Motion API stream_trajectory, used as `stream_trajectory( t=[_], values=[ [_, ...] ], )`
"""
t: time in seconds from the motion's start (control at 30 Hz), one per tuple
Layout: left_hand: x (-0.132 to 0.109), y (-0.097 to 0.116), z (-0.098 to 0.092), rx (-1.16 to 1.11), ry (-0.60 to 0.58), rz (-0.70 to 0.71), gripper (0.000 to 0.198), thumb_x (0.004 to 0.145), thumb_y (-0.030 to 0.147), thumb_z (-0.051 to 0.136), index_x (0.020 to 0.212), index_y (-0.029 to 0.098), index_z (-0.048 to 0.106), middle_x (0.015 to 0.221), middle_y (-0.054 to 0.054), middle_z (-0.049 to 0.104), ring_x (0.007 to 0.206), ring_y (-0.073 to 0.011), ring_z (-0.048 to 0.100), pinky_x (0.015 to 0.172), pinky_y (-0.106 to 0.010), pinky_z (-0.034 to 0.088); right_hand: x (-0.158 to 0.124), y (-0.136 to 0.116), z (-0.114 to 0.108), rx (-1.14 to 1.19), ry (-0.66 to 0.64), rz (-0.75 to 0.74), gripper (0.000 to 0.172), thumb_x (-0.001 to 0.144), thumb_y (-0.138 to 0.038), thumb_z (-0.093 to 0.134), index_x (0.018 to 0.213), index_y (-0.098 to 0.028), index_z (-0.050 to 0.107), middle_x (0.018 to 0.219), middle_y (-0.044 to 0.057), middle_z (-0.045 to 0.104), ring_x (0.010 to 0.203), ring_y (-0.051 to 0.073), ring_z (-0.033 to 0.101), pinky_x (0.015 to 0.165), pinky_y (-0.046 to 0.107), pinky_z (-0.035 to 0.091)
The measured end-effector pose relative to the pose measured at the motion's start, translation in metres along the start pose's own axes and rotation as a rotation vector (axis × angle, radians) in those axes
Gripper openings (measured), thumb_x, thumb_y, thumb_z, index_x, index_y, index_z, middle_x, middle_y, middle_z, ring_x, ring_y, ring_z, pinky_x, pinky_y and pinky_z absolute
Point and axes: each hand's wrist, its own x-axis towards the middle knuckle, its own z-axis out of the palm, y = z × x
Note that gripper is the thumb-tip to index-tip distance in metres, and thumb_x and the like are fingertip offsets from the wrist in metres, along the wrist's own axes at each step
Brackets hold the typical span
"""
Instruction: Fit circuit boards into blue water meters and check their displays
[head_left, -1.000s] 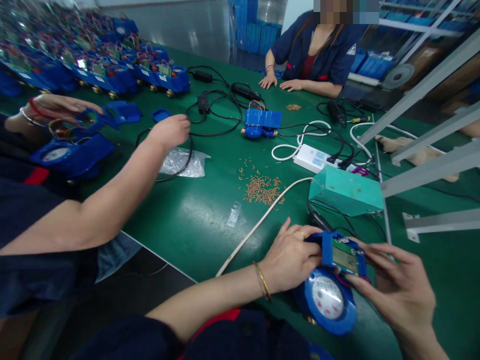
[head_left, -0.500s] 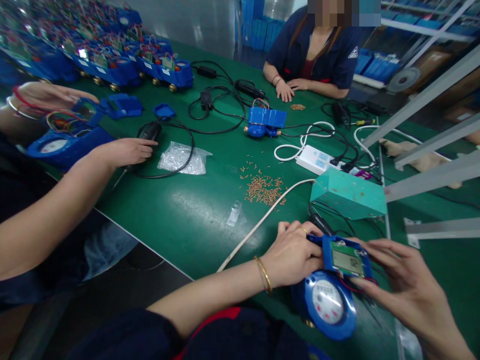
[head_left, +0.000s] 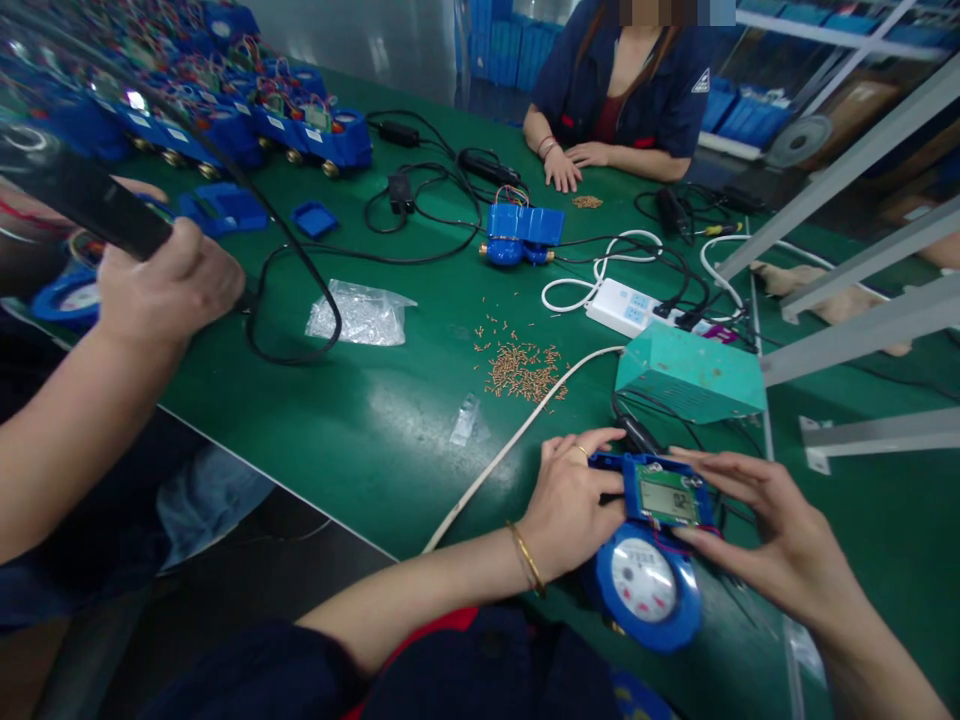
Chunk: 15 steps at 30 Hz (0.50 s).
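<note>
Inspecting remotely, I find the blue meter (head_left: 646,588) on the counter (head_left: 360,425), dial up. The left hand (head_left: 571,502) grips its blue housing (head_left: 633,490) at the left; the right hand (head_left: 776,530) pinches the right edge. Judged done: display board (head_left: 667,498) within the housing — outstanding: board uncovered, copper-coloured screws (head_left: 521,373) lying loose.

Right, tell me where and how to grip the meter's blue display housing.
I'd take the display housing by its blue side edges, coming from left and right together: its open face bares the green board and screen, and thin wiring shows along the lower edge.
</note>
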Motion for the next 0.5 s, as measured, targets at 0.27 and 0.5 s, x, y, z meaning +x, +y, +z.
stream_trajectory(
  t=[0.27, 0.5],
  values=[
    [0.001, -0.016, -0.01, -0.447, 0.085, 0.088, 0.012, 0.08, 0.011, 0.069, 0.08, 0.02, 0.076, 0.139, -0.01, 0.057, 0.127, -0.0247, 0.057, 0.106, -0.042, 0.048, 0.001, -0.005, 0.003, 0.071, 0.041, 0.032, 0.057, 0.077, -0.052, 0.076, 0.119, -0.023, 0.049, 0.111, 0.011, 0.069, 0.102, 0.029, 0.07, 0.089, 0.036, 0.059],
    [-0.014, -0.017, -0.011, -0.269, 0.209, 0.139, 0.024, 0.078, 0.021, 0.076, 0.102, 0.019, 0.073, 0.132, -0.012, 0.061, 0.121, -0.0237, 0.06, 0.104, -0.042, 0.051, -0.001, -0.004, 0.003, 0.139, 0.037, 0.044, 0.057, 0.077, -0.045, 0.078, 0.12, -0.023, 0.048, 0.113, 0.011, 0.07, 0.105, 0.028, 0.069, 0.092, 0.034, 0.057]
  ],
)
